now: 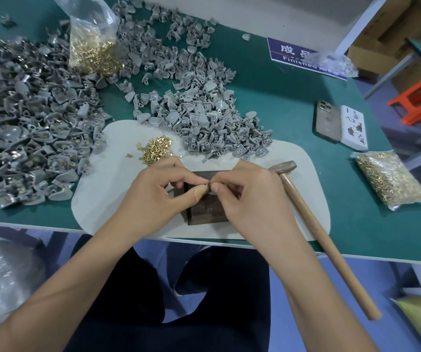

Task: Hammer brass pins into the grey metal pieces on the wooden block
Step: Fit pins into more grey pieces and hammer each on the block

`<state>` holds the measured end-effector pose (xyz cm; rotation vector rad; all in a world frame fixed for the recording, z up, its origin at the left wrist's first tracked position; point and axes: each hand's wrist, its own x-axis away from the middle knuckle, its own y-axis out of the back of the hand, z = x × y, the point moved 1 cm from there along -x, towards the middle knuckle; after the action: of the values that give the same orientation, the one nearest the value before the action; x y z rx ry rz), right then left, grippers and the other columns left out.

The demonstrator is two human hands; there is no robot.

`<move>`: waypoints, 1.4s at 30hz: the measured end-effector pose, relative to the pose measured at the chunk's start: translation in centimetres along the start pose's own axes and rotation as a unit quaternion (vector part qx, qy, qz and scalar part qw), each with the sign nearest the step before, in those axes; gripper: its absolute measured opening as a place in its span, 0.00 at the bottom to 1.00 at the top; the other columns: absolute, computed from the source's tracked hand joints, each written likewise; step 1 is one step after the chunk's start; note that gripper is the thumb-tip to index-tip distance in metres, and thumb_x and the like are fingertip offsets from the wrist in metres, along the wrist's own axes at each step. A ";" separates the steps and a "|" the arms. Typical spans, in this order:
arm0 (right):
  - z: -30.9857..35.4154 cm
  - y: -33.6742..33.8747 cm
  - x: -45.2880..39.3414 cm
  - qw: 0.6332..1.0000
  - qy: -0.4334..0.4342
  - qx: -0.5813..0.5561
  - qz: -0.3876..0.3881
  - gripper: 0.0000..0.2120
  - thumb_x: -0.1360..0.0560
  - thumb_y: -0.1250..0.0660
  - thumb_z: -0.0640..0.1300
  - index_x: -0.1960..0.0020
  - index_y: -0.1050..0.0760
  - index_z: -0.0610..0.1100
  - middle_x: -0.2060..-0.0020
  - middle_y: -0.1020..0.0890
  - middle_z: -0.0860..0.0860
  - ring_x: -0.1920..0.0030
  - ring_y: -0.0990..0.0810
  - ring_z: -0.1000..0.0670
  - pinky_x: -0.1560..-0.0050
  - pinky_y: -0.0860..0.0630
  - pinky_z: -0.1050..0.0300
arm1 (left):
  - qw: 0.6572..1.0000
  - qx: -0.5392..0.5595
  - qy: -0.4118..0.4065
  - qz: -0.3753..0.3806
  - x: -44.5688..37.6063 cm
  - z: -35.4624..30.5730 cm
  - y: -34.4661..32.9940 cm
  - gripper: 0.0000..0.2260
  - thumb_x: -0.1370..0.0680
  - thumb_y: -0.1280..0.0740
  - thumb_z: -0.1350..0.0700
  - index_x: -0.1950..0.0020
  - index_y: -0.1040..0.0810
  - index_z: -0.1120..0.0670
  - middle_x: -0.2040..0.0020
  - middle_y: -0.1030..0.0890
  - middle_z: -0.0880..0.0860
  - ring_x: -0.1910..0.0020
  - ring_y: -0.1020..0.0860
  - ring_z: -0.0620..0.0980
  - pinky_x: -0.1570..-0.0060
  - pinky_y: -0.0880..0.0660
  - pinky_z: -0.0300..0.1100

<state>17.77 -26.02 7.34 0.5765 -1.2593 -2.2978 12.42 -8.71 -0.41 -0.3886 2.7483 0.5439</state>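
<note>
A dark wooden block (208,214) stands on a pale mat (97,199) at the table's near edge. Above it my left hand (158,196) and my right hand (250,199) meet fingertip to fingertip, pinching something small that my fingers mostly hide; a sliver of grey piece (210,184) shows between them. My left thumb wears a plaster. Loose brass pins (154,149) lie on the mat beyond my left hand. A wooden-handled hammer (303,207) lies to the right of my right hand, untouched, with its handle sticking out past the table edge.
Heaps of grey metal pieces lie at the left (26,138) and behind the mat (204,118). An open bag of brass pins (92,47) stands at the back, another bag (387,179) at the right. A phone (327,121), a white box (353,128) and a blue sign (295,54) lie beyond.
</note>
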 end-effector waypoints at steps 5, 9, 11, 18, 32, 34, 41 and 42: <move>-1.1 -0.7 0.3 0.998 0.003 -0.047 -0.035 0.08 0.25 0.27 0.41 0.58 0.14 0.54 0.71 0.30 0.58 0.66 0.28 0.54 0.65 0.38 0.64 | 1.000 -0.009 -0.001 -0.002 0.0 -0.3 0.0 0.06 0.26 0.26 0.43 0.50 0.15 0.38 0.61 0.26 0.47 0.61 0.26 0.48 0.64 0.35 0.33; -1.7 -0.7 0.5 0.989 -0.015 -0.143 -0.019 0.05 0.24 0.26 0.42 0.55 0.14 0.52 0.67 0.21 0.56 0.64 0.24 0.55 0.61 0.31 0.63 | 1.000 0.001 -0.002 0.000 0.0 -0.2 0.1 0.05 0.27 0.26 0.44 0.51 0.15 0.38 0.61 0.25 0.47 0.61 0.27 0.46 0.63 0.36 0.30; -3.5 0.7 0.5 0.961 -0.061 -0.264 -0.056 0.05 0.22 0.27 0.44 0.50 0.15 0.53 0.62 0.16 0.56 0.64 0.21 0.58 0.58 0.27 0.65 | 1.000 0.004 0.001 0.001 0.0 -0.1 0.1 0.05 0.26 0.26 0.43 0.51 0.14 0.38 0.61 0.26 0.46 0.62 0.27 0.44 0.64 0.37 0.29; -11.8 1.8 2.2 0.957 -0.269 0.104 -0.024 0.19 0.21 0.32 0.57 0.38 0.25 0.45 0.43 0.23 0.43 0.41 0.25 0.39 0.45 0.26 0.45 | 1.000 0.008 0.001 0.007 -0.2 0.2 0.1 0.05 0.26 0.25 0.45 0.50 0.14 0.39 0.61 0.26 0.42 0.63 0.28 0.42 0.65 0.36 0.26; -3.3 3.5 3.6 0.995 -0.055 -0.066 0.044 0.12 0.16 0.44 0.61 0.45 0.26 0.57 0.68 0.25 0.58 0.66 0.27 0.52 0.63 0.28 0.55 | 1.000 0.007 0.002 -0.008 -0.2 0.0 0.1 0.04 0.26 0.23 0.51 0.52 0.13 0.43 0.58 0.25 0.47 0.62 0.27 0.46 0.62 0.35 0.27; -2.6 3.2 3.9 0.998 -0.056 0.018 0.032 0.12 0.17 0.47 0.64 0.43 0.28 0.62 0.64 0.22 0.58 0.59 0.24 0.50 0.57 0.25 0.49 | 1.000 0.007 0.002 -0.009 -0.2 0.0 0.0 0.04 0.26 0.23 0.51 0.53 0.14 0.44 0.58 0.25 0.48 0.61 0.27 0.47 0.62 0.35 0.27; -0.6 3.2 4.1 0.993 -0.046 -0.003 -0.107 0.14 0.15 0.47 0.61 0.45 0.26 0.56 0.65 0.25 0.60 0.63 0.27 0.52 0.64 0.28 0.51 | 1.000 -0.011 0.011 -0.012 -0.1 0.0 -0.1 0.05 0.28 0.26 0.43 0.54 0.14 0.40 0.59 0.25 0.44 0.60 0.26 0.47 0.63 0.34 0.36; -0.3 2.9 4.2 0.995 -0.051 0.016 -0.088 0.14 0.15 0.47 0.61 0.44 0.26 0.56 0.67 0.25 0.58 0.64 0.27 0.50 0.63 0.28 0.49 | 1.000 -0.013 0.011 -0.015 -0.1 0.0 -0.1 0.06 0.28 0.27 0.42 0.54 0.15 0.40 0.60 0.25 0.44 0.59 0.25 0.48 0.63 0.33 0.39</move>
<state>15.09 -29.95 9.10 0.6094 -1.3435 -2.4836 12.57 -8.78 -0.39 -0.4442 2.7538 0.5728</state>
